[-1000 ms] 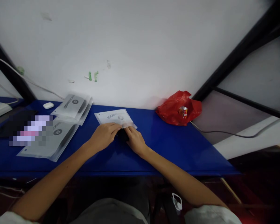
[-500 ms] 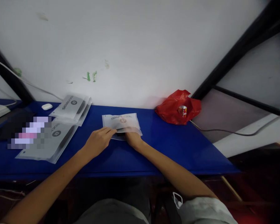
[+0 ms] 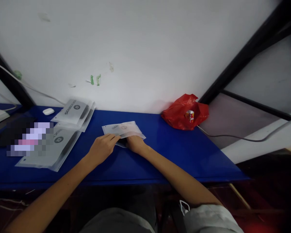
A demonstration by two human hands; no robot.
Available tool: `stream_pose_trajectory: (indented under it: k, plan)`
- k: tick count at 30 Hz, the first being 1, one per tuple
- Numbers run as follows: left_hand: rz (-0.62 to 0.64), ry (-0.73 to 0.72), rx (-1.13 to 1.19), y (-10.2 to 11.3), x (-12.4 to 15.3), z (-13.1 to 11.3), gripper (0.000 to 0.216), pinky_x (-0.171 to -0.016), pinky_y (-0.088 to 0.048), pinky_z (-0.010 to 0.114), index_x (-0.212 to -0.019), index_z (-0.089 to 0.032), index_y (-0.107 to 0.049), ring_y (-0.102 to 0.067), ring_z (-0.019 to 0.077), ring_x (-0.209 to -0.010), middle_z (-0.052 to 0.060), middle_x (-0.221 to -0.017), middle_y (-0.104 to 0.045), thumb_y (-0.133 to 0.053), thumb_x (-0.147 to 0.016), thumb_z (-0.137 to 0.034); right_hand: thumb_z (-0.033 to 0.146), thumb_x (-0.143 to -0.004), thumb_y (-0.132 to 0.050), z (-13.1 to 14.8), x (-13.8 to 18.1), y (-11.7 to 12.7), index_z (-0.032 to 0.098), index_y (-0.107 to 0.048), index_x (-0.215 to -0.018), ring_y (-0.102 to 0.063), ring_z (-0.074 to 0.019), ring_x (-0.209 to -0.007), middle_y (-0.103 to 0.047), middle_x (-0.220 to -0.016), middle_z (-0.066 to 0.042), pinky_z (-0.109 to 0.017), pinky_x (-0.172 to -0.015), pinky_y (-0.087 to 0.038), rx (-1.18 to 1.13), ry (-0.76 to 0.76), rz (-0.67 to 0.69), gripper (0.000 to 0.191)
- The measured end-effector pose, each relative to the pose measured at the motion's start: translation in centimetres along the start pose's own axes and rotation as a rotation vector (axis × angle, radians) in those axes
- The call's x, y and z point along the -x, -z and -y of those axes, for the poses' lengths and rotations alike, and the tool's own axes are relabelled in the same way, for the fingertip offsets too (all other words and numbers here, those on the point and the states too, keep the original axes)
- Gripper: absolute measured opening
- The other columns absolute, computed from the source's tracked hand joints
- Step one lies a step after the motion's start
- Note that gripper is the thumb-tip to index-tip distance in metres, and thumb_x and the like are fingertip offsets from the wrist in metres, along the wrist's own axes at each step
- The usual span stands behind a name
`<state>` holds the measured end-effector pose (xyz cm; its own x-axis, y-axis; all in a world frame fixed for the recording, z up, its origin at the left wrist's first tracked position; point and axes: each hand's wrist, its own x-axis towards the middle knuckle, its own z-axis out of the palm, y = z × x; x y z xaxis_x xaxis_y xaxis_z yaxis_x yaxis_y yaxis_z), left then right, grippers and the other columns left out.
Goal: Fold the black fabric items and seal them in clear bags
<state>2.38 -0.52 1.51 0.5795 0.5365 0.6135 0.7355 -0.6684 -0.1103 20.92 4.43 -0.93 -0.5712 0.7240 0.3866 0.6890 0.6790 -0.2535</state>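
Observation:
A frosted plastic zip bag [image 3: 113,128] with dark lettering and a round logo lies at the middle of the blue table. My left hand [image 3: 102,147] pinches the near edge of its mouth between closed fingers. Through that mouth my right hand [image 3: 136,144] reaches into the bag, its fingers covered by the cloudy plastic. Between the two hands a black item [image 3: 122,141] shows in the opening; its kind is hidden. I cannot tell whether the right fingers grip it.
More filled frosted bags [image 3: 74,111] lie overlapping on the left, beside a phone-like screen [image 3: 30,139] blurred by pixels and a small white case [image 3: 48,111]. A crumpled red plastic bag [image 3: 177,113] sits at the back right. A cable [image 3: 232,137] runs off the table [image 3: 184,155] there.
My right hand has shifted slightly left and the bag has moved left and tilted, its top surface now more bunched. The left hand keeps its pinch almost in place.

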Motion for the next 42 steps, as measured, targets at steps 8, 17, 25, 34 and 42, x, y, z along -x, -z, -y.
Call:
stream_pose_trajectory:
  k: [8, 17, 25, 34, 42]
  plan:
    - [0.126, 0.072, -0.07, 0.0, 0.3, 0.3, 0.03, -0.062, -0.051, 0.027, -0.113, -0.014, -0.06, -0.065, 0.0177, -0.076, 0.004, -0.082, -0.068, -0.045, -0.088, -0.007, 0.013, -0.083, -0.051, 3.5, 3.2, 4.1, 0.015, -0.049, -0.125, -0.057, -0.0236, -0.11, -0.059, -0.121, -0.014, -0.041, -0.093, -0.048, 0.06, 0.183, 0.026, 0.042]
    - [0.387, 0.014, -0.129, 0.9, 0.4, -0.2, 0.04, -0.074, -0.048, 0.032, -0.12, -0.018, -0.057, -0.059, 0.0212, -0.092, 0.008, -0.103, -0.064, -0.044, -0.085, -0.003, 0.029, -0.09, -0.048, 1.7, 5.8, 5.1, 0.017, -0.058, -0.12, -0.054, -0.0262, -0.116, -0.056, -0.127, -0.016, -0.046, -0.096, -0.047, 0.225, 0.074, -0.031, 0.034]
    - [0.47, 0.049, -0.026, 0.2, 2.5, 0.6, 0.037, -0.076, -0.047, 0.031, -0.127, -0.019, -0.051, -0.059, 0.0202, -0.096, 0.009, -0.108, -0.062, -0.04, -0.091, -0.016, 0.039, -0.091, -0.048, 0.5, 6.7, 4.4, 0.016, -0.058, -0.123, -0.05, -0.0274, -0.123, -0.052, -0.133, -0.017, -0.047, -0.102, -0.042, 0.105, 0.033, 0.102, 0.041]
    - [0.391, -0.072, -0.104, 0.0, 2.5, 0.7, 0.032, -0.069, -0.044, 0.029, -0.102, -0.014, -0.06, -0.061, 0.02, -0.083, 0.007, -0.09, -0.065, -0.042, -0.08, 0.002, 0.037, -0.089, -0.052, 0.4, 6.9, 4.9, 0.018, -0.063, -0.117, -0.054, -0.0264, -0.119, -0.055, -0.131, -0.016, -0.045, -0.099, -0.046, 0.04, 0.018, 0.081, 0.036]
    - [0.333, -0.044, -0.082, 2.0, 0.8, 1.1, 0.032, -0.075, -0.044, 0.032, -0.099, -0.016, -0.059, -0.058, 0.0208, -0.088, 0.006, -0.092, -0.064, -0.042, -0.079, 0.002, 0.035, -0.088, -0.053, 2.3, 5.0, 6.2, 0.018, -0.065, -0.105, -0.06, -0.0249, -0.108, -0.064, -0.118, -0.012, -0.042, -0.089, -0.049, 0.113, 0.077, -0.033, 0.026]
